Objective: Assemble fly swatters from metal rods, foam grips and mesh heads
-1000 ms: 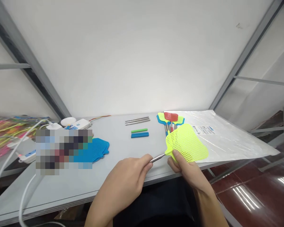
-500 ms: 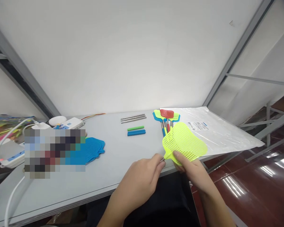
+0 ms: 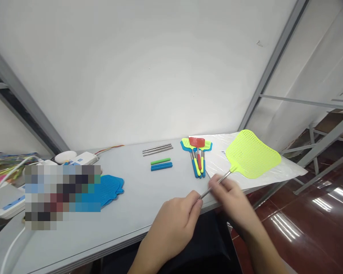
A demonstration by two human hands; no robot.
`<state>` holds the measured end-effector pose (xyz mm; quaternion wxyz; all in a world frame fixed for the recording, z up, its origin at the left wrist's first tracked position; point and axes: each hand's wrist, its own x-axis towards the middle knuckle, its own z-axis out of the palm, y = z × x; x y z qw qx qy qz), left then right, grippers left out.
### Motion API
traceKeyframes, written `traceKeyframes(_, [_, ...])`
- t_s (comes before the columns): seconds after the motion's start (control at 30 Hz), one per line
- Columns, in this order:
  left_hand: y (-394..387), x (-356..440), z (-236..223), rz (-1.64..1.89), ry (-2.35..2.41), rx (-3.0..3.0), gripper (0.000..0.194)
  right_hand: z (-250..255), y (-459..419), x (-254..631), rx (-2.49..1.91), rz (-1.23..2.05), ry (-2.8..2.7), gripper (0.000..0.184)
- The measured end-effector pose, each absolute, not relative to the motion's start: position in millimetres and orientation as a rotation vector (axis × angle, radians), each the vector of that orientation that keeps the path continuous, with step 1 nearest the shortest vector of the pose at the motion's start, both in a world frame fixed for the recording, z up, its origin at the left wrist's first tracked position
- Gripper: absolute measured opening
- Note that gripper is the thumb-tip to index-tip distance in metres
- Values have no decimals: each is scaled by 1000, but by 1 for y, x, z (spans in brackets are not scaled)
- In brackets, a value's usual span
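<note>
The left hand (image 3: pixel 178 220) pinched the lower part of the yellow swatter (image 3: pixel 253 154)'s rod (image 3: pixel 223 177); the blurred right hand (image 3: pixel 231 198) curled round it nearer the head. That head overlapped the view of the white bag (image 3: pixel 284 167), whose mostly hidden label (image 3: pixel 223 154) was unreadable.

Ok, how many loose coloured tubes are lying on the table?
3: one green tube just in front of the metal rods, and two blue tubes side by side in front of that. The blurred patch on the left could hide more.
</note>
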<state>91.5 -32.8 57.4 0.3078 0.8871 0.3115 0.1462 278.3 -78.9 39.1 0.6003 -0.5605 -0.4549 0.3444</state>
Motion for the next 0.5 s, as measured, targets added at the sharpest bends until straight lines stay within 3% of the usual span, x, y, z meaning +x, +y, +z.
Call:
traceKeyframes(0.1, [-32, 90, 59, 355, 800, 2361, 29, 36, -86, 267, -1313, 891, -1205, 39])
traceKeyframes(0.33, [-27, 73, 69, 265, 766, 2364, 33, 54, -87, 320, -1236, 574, -900, 37])
traceKeyframes(0.5, [-28, 74, 66, 310, 789, 2374, 35, 29, -78, 274, -1119, 628, -729, 42])
